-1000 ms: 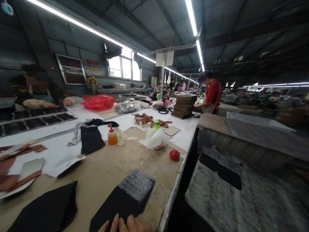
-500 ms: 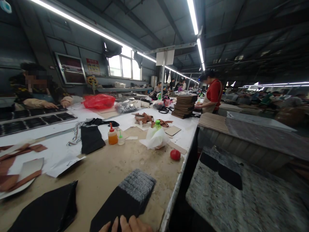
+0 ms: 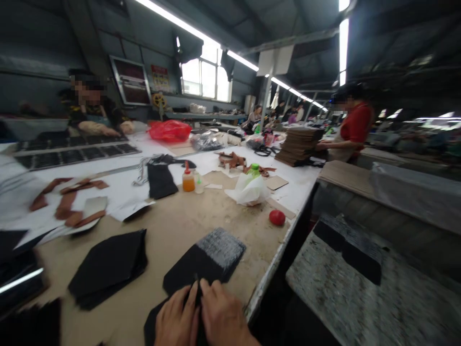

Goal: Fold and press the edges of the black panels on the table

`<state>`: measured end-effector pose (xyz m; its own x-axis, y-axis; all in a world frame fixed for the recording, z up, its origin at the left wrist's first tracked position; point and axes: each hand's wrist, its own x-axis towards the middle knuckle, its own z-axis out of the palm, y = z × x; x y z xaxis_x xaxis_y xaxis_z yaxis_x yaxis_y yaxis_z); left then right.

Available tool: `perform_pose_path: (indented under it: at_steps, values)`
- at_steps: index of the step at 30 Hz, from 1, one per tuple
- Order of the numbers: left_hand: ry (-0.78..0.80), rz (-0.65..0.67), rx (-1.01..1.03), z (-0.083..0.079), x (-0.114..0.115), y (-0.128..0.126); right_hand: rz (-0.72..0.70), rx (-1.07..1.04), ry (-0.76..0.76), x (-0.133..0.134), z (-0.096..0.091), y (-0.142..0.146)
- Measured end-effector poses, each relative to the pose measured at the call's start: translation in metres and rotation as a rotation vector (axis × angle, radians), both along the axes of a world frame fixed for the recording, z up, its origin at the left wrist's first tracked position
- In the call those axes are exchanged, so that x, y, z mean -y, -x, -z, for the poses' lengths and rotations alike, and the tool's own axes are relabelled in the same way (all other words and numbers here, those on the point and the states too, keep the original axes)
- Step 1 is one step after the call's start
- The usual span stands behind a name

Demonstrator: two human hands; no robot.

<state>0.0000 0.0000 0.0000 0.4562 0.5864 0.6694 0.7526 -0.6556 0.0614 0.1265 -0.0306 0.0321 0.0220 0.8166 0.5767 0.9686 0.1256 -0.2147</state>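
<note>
The head view looks down a long worktop (image 3: 173, 221) in a workshop. At its near edge the left hand (image 3: 176, 317) and the right hand (image 3: 223, 317) lie side by side, fingertips meeting on the near end of a stack of black felt pieces (image 3: 194, 269). The stack's far end shows a grey fuzzy face (image 3: 222, 245). Both hands rest palm down with the fingers together. Whether either grip has pinched a layer or only presses on it, I cannot tell, as the fingertips hide the contact. The stack sits near the worktop's right edge, touching nothing but the hands. Just to its left, apart from it, a second pile of black pieces (image 3: 108, 264) lies with no hand on it. That suggests the work is in its early or middle part, though nothing shows which pieces are finished. Farther off stand an orange glue bottle (image 3: 188, 180) and a small clear bottle (image 3: 198, 182), with a white plastic bag (image 3: 248, 190) to their right and a red ball (image 3: 277, 217) nearer the edge. Brown leather strips (image 3: 68, 206) lie at the left. A person in red (image 3: 355, 127) works at a stack of brown boards (image 3: 298, 144) far right, and another person (image 3: 93, 113) sits across at far left.
</note>
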Motion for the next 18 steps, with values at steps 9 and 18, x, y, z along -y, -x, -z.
perform_pose_path:
  at_steps: [9, 18]
  values:
    - [0.429, -0.102, -0.031, -0.05, 0.021, -0.015, -0.162, -0.025, 0.211, 0.005, -0.016, -0.021]
    - [0.431, -0.131, 0.078, -0.059, 0.025, -0.015, -0.138, 0.145, 0.045, 0.006, 0.001, -0.027]
